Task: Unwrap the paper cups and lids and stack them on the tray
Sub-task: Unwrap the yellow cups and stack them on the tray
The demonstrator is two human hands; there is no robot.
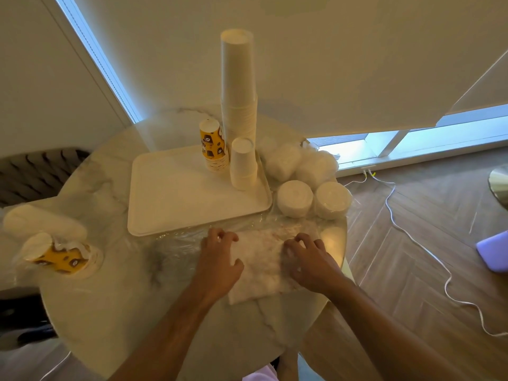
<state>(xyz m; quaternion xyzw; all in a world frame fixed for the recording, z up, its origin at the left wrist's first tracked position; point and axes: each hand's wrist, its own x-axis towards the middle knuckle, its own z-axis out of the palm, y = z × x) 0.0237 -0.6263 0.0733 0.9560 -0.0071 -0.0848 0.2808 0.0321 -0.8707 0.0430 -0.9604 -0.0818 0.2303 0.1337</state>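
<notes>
A white tray (176, 199) lies on the round marble table (115, 303). At its far right corner stand a tall stack of white paper cups (238, 86), a short white stack (243, 166) and a yellow patterned stack (213, 145). In front of the tray lies a flattened white plastic wrapper (261, 268) over clear film. My left hand (220, 259) and my right hand (309, 261) both lie on the wrapper with curled fingers gripping it at its left and right sides. Wrapped lid stacks (295, 198), (332, 200) sit right of the tray.
More wrapped lid packs (299, 160) lie behind those, near the table's right edge. At the left edge lie a wrapped white cup sleeve (41, 222) and a torn-open pack of yellow cups (60, 257). A white cable (412, 235) runs across the wooden floor.
</notes>
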